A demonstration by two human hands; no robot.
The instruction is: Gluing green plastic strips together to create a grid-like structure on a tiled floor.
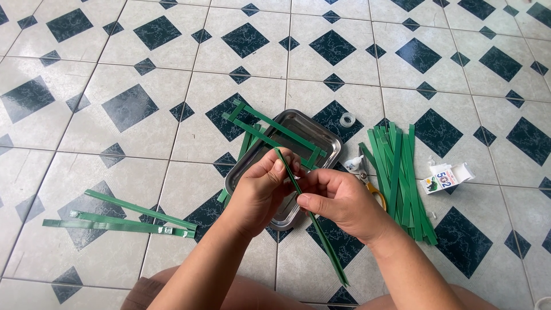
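My left hand [261,189] and my right hand [338,201] both pinch one long green strip [321,238], which runs from my left fingertips down toward my lap. The hands hover over the near end of a rectangular metal tray [313,127]. Several green strips, joined into a rough frame [261,129], lie across the tray's far end.
A pile of loose green strips [399,178] lies right of the tray, partly over yellow-handled scissors [376,192]. A small glue tube and its white card package [447,177] lie further right. A clear tape roll [347,119] sits beyond the tray. More strips [123,221] lie left.
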